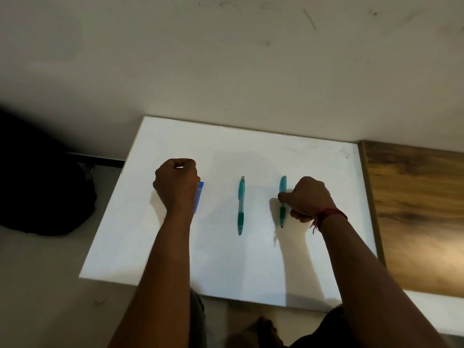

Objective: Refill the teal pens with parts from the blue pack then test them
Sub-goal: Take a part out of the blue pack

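Two bare forearms (160,272) are reaching over a white tabletop (313,167) toward pens and pack.

The right hand (308,199), with a red thread (329,214) at its wrist, is pinching the right teal pen (283,187) at mid-barrel, the grip closing on it. The left hand (175,182) is lying curled over the blue pack (199,197); whether its grip is holding the pack cannot be told. The middle teal pen (241,204) is lying free between the hands, tip toward the person. The tabletop is butting against a scuffed pale wall (226,59). A wooden panel (414,209) is adjoining it on the right, and a dark bag (42,184) is sitting on the floor (50,272) at left.
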